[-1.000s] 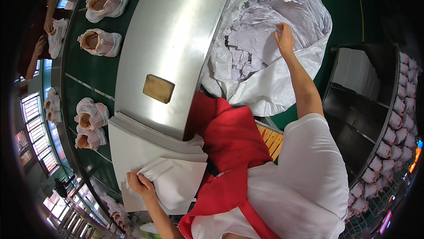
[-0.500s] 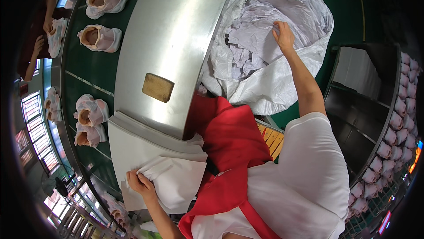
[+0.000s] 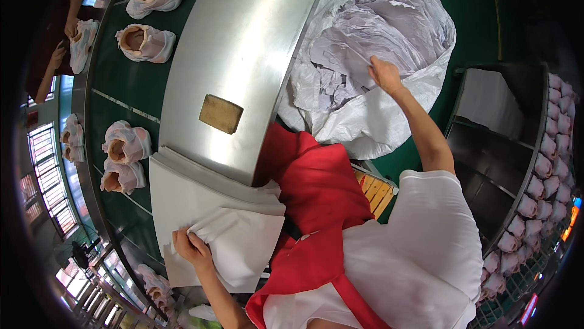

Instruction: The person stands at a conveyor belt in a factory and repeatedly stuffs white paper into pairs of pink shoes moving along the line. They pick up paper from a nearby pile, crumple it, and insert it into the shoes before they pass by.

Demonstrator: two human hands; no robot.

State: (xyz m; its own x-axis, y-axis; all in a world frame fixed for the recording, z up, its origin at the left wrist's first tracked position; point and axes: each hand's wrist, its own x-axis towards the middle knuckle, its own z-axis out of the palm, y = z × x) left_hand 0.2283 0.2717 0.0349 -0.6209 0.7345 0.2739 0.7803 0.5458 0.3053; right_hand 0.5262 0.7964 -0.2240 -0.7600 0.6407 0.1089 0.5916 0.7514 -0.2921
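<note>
My left hand [image 3: 192, 247] is closed on the near edge of a white paper sheet [image 3: 243, 250]. That sheet lies over a stack of white paper [image 3: 194, 186] at the end of the metal table. Off to the right, my right hand [image 3: 384, 75] reaches into a big white woven sack [image 3: 371, 125] full of crumpled, pale grey-white paper [image 3: 389, 31]. Its fingers are pinched together on a piece of that paper, near the middle of the sack's opening.
A yellowish-brown block [image 3: 221, 113] rests on the metal table [image 3: 243, 37]. Pink and white shoes [image 3: 146, 43] stand on the green conveyor [image 3: 131, 85] at left, where another person's hand [image 3: 72, 27] holds a shoe. A dark rack [image 3: 493, 140] and several wrapped pink bundles [image 3: 538, 186] are at right.
My right hand has drawn back toward me within the sack, and its loosely spread fingers have closed on the paper. The left hand keeps its grip on the sheet, almost unmoved.
</note>
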